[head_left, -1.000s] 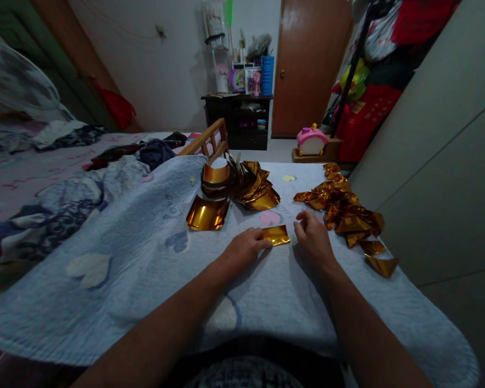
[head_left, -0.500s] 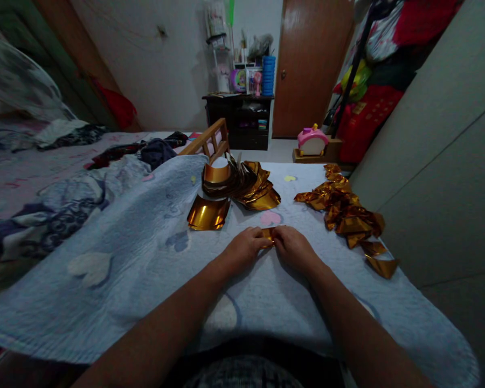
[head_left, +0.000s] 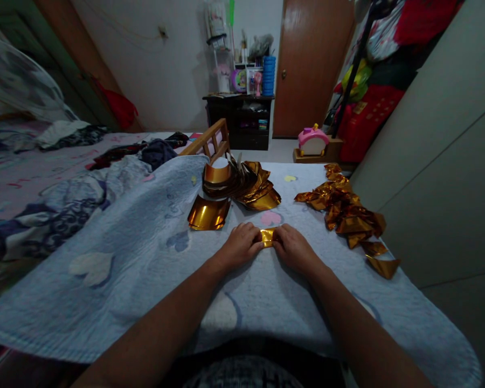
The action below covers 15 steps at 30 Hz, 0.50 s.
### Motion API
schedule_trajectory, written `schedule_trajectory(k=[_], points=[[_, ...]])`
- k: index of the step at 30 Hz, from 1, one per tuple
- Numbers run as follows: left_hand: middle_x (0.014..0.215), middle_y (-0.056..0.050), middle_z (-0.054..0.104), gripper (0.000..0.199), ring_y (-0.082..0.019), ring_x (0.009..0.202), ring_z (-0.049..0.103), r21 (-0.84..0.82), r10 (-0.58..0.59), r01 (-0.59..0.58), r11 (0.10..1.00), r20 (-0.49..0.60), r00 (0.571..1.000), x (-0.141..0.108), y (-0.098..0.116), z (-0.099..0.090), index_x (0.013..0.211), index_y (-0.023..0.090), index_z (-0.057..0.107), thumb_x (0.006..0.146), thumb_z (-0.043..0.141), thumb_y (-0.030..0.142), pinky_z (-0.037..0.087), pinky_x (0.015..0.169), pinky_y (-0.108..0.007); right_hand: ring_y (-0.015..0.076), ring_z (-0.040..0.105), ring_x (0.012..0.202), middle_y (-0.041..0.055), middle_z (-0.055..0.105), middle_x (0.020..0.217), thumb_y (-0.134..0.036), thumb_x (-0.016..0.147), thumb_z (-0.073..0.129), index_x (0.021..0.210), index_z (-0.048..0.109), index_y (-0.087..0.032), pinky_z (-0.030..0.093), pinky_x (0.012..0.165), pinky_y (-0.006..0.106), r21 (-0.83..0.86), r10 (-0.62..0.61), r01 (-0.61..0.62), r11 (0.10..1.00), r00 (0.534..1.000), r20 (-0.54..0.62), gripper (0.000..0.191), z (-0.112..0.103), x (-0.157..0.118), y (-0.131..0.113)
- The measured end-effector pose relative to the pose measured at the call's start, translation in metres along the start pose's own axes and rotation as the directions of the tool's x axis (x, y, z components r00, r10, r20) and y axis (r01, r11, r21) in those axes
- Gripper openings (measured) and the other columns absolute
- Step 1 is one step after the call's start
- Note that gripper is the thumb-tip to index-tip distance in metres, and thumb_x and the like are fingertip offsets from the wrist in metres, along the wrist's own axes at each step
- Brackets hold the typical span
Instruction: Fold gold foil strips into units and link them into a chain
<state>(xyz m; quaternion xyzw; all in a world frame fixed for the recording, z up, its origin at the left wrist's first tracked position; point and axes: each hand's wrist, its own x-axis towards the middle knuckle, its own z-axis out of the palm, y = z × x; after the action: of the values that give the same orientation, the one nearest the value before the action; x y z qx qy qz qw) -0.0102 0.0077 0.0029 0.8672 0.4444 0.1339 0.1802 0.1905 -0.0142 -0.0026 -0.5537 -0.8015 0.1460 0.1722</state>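
Observation:
Between my two hands is a small folded piece of gold foil paper (head_left: 269, 237), its shiny middle showing. My left hand (head_left: 243, 242) grips its left end, fingers curled and thumb in front. Its right end is pinched by my right hand (head_left: 294, 243). Both hands rest low over the light blue heart-patterned cloth (head_left: 153, 280). Just beyond my left hand lies a small stack of curved gold sheets (head_left: 208, 212). Behind that stands a larger fanned pile of gold foil sheets (head_left: 262, 189). The fingertips are partly hidden behind the foil.
Along the right edge of the cloth lies a heap of folded gold foil pieces (head_left: 347, 210). A wooden chair back (head_left: 210, 137) rises at the far edge. Rumpled clothes (head_left: 76, 188) cover the bed at left. A pale cabinet (head_left: 440, 178) stands close on the right.
My left hand has shifted slightly left and its thumb has drawn back, so more of the foil's middle shows. My right hand has barely moved. The piles have stayed put.

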Motion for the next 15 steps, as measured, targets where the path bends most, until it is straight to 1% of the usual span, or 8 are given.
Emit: schedule_trajectory(k=[4, 6, 11, 15], points=[[0.104, -0.007, 0.058, 0.018, -0.025, 0.102, 0.051, 0.077, -0.072, 0.073, 0.994, -0.014, 0.997, -0.002, 0.001, 0.003, 0.093, 0.019, 0.061, 0.095, 0.057, 0.037, 0.04, 0.091, -0.038, 0.0191, 0.056, 0.089, 0.0069, 0.062, 0.096, -0.015, 0.093, 0.053, 0.093, 0.06, -0.017, 0.038, 0.08, 0.029, -0.036, 0.013, -0.014, 0.999, 1.0, -0.003, 0.008, -0.001, 0.0, -0.004], [0.106, -0.007, 0.057, 0.019, -0.025, 0.103, 0.05, 0.1, -0.106, 0.108, 0.989, -0.016, 0.994, -0.003, 0.003, 0.003, 0.094, 0.02, 0.061, 0.094, 0.058, 0.039, 0.04, 0.09, -0.039, 0.0198, 0.056, 0.089, 0.0076, 0.063, 0.096, -0.019, 0.094, 0.054, 0.092, 0.06, -0.017, 0.038, 0.08, 0.03, -0.071, 0.033, -0.033, 0.997, 0.999, -0.009, 0.007, -0.002, 0.0, -0.009], [0.109, -0.006, 0.056, 0.019, -0.025, 0.102, 0.049, 0.108, -0.162, 0.163, 0.981, -0.016, 0.987, -0.003, 0.007, 0.004, 0.095, 0.022, 0.061, 0.094, 0.057, 0.04, 0.039, 0.09, -0.039, 0.0226, 0.056, 0.089, 0.0101, 0.065, 0.098, -0.032, 0.096, 0.056, 0.094, 0.059, -0.018, 0.036, 0.078, 0.033, -0.179, 0.1, -0.105, 0.978, 0.994, -0.035, 0.015, 0.0, 0.002, -0.022], [0.113, -0.006, 0.056, 0.015, -0.026, 0.106, 0.048, 0.105, -0.179, 0.177, 0.979, 0.013, 0.984, -0.003, 0.008, 0.003, 0.098, 0.022, 0.061, 0.095, 0.056, 0.036, 0.039, 0.092, -0.04, 0.0249, 0.057, 0.093, 0.0117, 0.064, 0.102, -0.035, 0.096, 0.056, 0.102, 0.057, -0.017, 0.035, 0.076, 0.034, -0.223, 0.126, -0.134, 0.966, 0.991, -0.051, 0.019, 0.003, 0.003, -0.026]])
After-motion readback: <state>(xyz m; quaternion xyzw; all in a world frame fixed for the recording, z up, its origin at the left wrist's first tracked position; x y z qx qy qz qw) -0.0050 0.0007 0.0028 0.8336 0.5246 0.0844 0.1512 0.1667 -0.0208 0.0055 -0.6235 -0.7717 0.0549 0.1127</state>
